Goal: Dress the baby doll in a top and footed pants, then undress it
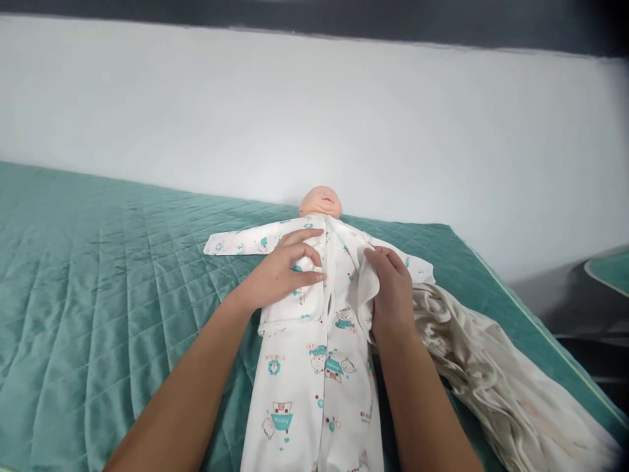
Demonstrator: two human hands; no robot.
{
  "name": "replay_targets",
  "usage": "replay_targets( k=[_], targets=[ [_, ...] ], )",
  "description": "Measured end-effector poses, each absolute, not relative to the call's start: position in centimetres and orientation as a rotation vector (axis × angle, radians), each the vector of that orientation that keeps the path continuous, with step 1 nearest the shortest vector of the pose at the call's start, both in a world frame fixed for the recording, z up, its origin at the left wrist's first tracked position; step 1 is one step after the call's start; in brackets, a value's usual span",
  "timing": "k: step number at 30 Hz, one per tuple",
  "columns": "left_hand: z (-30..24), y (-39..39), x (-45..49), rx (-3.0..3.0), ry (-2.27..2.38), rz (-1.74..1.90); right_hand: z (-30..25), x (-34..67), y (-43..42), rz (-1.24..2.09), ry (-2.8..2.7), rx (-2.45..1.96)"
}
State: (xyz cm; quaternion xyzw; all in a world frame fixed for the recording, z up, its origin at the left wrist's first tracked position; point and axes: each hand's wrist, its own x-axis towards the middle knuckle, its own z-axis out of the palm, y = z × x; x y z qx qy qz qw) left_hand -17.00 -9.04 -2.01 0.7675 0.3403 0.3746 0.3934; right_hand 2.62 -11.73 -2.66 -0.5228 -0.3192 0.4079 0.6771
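Two Hands at the Doll's Jacket Front

You lean over a doll (317,204) laid on its back on a green quilt (147,314), its head just beyond your hands and its body stretched back between your forearms. Your right hand (394,292) is clamped on the jacket's flap (368,288), thumb and fingers together on cloth that curls back to show a plain white side. Your left hand (280,267) rests on the opposite half of the jacket (292,311), thumb and index finger almost meeting at its front edge; whether they pinch any fabric, you cannot tell from here. Between your hands the jacket's two fronts stand apart, baring the printed suit (299,387) beneath, which runs back toward you. To the right of your right hand lies a crumpled cloth (472,360).

The step in hand looks like arranging the jacket's front on the doll. The next move appears to call for a firm right-hand hold on the flap, a steady left hand on the facing edge, and both edges kept flat and level, without dragging the suit underneath.
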Motion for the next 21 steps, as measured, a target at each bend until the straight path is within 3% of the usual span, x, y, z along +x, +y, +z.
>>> replay_targets(
  k=[4, 8, 12, 16, 21],
  targets=[
    [-3.0, -8.3, -17.0, 1.493, 0.964, 1.251, -3.1, 3.1, -11.2, 0.829, -0.548, -1.264],
    [-3.5, -7.5, -17.5, 1.197, 1.261, 1.55, -3.8, 3.2, -10.7, 0.729, -0.711, -1.292],
    [-2.9, -7.5, -17.6, 1.144, 1.452, 1.355, -4.5, 3.4, -10.2, 0.74, -0.873, -1.267],
    [-2.5, -7.5, -17.7, 1.172, 1.331, 1.144, -5.2, 3.9, -9.4, 0.685, -0.897, -1.308],
    [-3.3, -6.0, -21.3, 1.339, 1.535, 1.24, -6.2, 5.2, -8.2, 0.539, -1.006, -1.433]
  ],
)
